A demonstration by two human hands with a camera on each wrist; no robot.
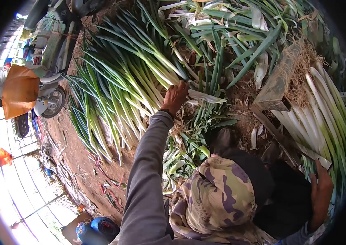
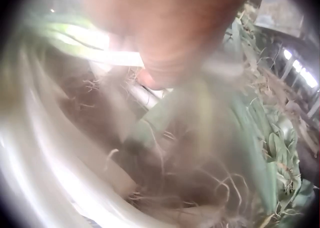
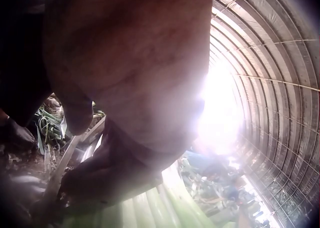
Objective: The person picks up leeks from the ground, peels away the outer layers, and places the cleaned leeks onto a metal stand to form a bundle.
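Note:
My left hand (image 1: 175, 97) is at the root ends of a row of green onions (image 1: 140, 77) on the ground, its fingers curled round a white-green stalk (image 2: 122, 57). In the blurred left wrist view, fingertips and stalk meet over loose roots. Far to the right, my right hand (image 1: 323, 188) lies at a bundle of long green onions (image 1: 328, 118) with white shanks. Its fingertips are right at a flat pale strip (image 1: 315, 157) across the bundle. In the right wrist view the fingers (image 3: 120, 178) bend over the shanks; I cannot tell whether they hold anything.
A box-like block (image 1: 277, 81) with dry roots adjoins the bundle. Stripped leaves (image 1: 189, 153) are heaped between the hands, more at the top. A camouflage cap (image 1: 213, 196) fills the lower middle. A scooter (image 1: 52, 98) stands left, blue round items (image 1: 103, 226) lower left.

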